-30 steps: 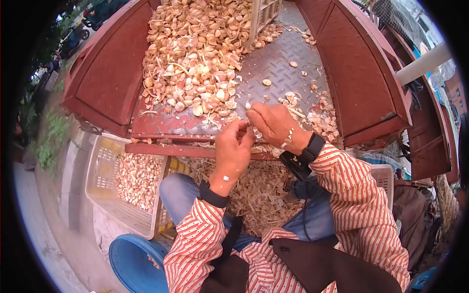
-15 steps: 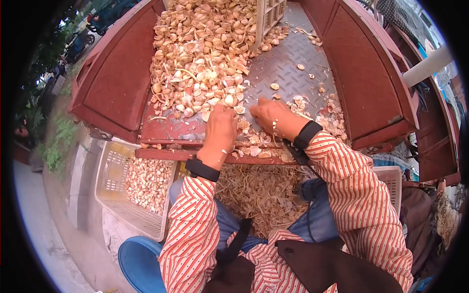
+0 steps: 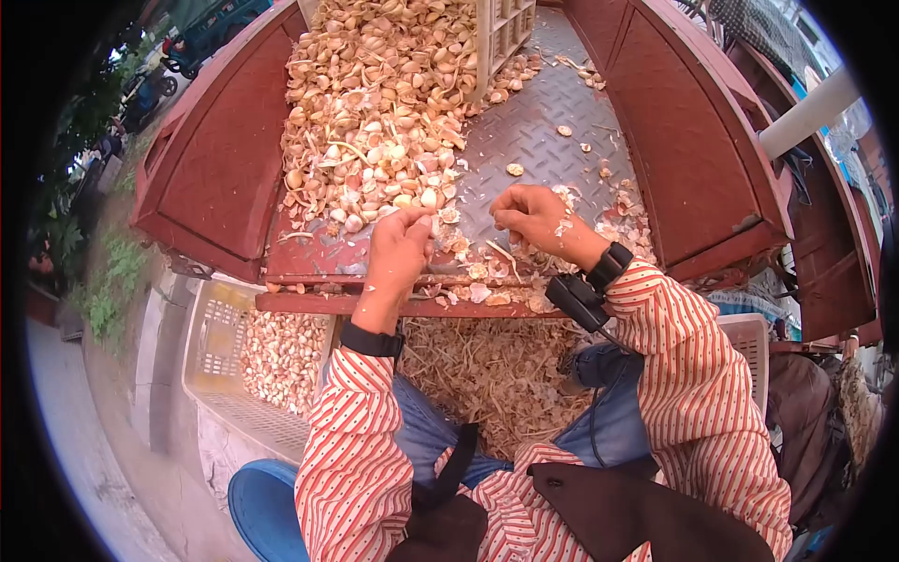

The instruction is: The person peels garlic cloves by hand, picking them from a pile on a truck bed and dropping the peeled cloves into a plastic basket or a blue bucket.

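A heap of garlic cloves (image 3: 375, 122) lies on the metal truck bed (image 3: 534, 140). At the near edge of the heap, my left hand (image 3: 401, 251) is closed with its fingers curled; whatever it may hold is hidden. To its right, apart from it, my right hand (image 3: 543, 223) hovers over the bed with thumb and fingers drawn together, and I cannot make out anything between them. Scraps of garlic skin (image 3: 478, 272) are strewn below and between the hands. One loose piece of garlic (image 3: 514, 170) rests beyond my right hand.
Red side panels (image 3: 220, 150) flank the bed. A plastic crate (image 3: 478, 56) stands beside the heap. Down to the left is a crate (image 3: 201, 361) of garlic cloves, with a blue bucket (image 3: 267, 510) near it. Stalks and skins (image 3: 487, 375) pile up between my knees.
My hands have drawn apart: the left moved left and down, the right slightly to the right. The view has shifted a little.
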`<move>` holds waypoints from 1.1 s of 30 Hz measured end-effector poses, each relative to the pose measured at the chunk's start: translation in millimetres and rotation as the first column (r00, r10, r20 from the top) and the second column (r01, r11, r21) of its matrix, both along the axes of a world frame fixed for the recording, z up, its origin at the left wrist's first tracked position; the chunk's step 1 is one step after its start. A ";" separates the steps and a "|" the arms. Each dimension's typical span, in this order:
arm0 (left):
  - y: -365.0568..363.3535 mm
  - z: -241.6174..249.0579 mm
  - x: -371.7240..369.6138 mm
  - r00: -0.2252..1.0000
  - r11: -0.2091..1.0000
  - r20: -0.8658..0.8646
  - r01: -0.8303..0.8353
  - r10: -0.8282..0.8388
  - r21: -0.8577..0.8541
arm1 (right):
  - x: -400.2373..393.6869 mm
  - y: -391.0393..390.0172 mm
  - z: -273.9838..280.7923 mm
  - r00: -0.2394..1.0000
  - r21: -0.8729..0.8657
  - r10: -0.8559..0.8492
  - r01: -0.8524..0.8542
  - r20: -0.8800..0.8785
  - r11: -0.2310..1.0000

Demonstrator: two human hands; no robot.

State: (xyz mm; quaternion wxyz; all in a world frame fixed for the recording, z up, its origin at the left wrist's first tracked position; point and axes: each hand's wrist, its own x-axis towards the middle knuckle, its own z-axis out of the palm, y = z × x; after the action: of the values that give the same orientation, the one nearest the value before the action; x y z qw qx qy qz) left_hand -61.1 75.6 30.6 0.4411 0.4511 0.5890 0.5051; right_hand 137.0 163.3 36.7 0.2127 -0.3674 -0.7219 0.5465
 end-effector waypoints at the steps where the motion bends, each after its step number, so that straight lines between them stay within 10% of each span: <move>1: -6.7 -0.2 -0.8 0.934 0.998 0.357 -0.001 0.021 -0.057 | -1.3 -3.3 4.6 0.999 -0.067 0.012 -0.014 -0.030 0.998; 5: -25.6 1.3 14.5 0.597 0.996 0.801 0.083 -0.029 -0.026 | -9.8 -20.0 11.3 0.980 -0.184 0.099 -0.131 -0.171 0.974; 9: -37.3 1.0 25.6 0.440 0.996 0.897 0.084 -0.040 0.003 | -17.0 -34.1 14.2 0.978 -0.092 0.129 -0.146 -0.161 0.985; 16: -54.1 -10.9 35.4 0.646 0.992 0.762 -0.118 0.042 0.045 | -16.8 -45.4 18.5 0.938 0.417 0.259 -0.336 0.231 0.845; 20: -69.4 7.7 31.5 0.607 0.982 0.793 -0.178 0.054 0.069 | -10.9 -33.8 17.1 0.773 0.548 -0.108 -0.336 0.625 0.766; 24: -96.1 23.3 26.2 0.440 0.984 0.892 -0.088 -0.102 0.156 | -16.8 -20.2 16.4 0.930 0.528 -0.053 -0.159 0.364 0.834; 29: -154.4 112.6 52.6 0.417 0.824 0.715 0.360 -0.561 0.436 | -133.6 -63.2 37.7 0.916 -0.038 0.362 -0.373 -0.174 0.927; 33: -190.0 162.0 93.4 0.510 0.847 0.705 0.096 -0.493 0.523 | -162.1 -48.0 36.4 0.927 0.678 0.355 -0.186 -0.118 0.711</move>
State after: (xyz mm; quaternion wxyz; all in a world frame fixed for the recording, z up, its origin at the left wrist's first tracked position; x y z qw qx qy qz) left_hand 32.2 -114.3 192.6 0.6359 0.3434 0.1047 0.6832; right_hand -25.1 115.3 73.1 0.3304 -0.0899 -0.8818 0.3242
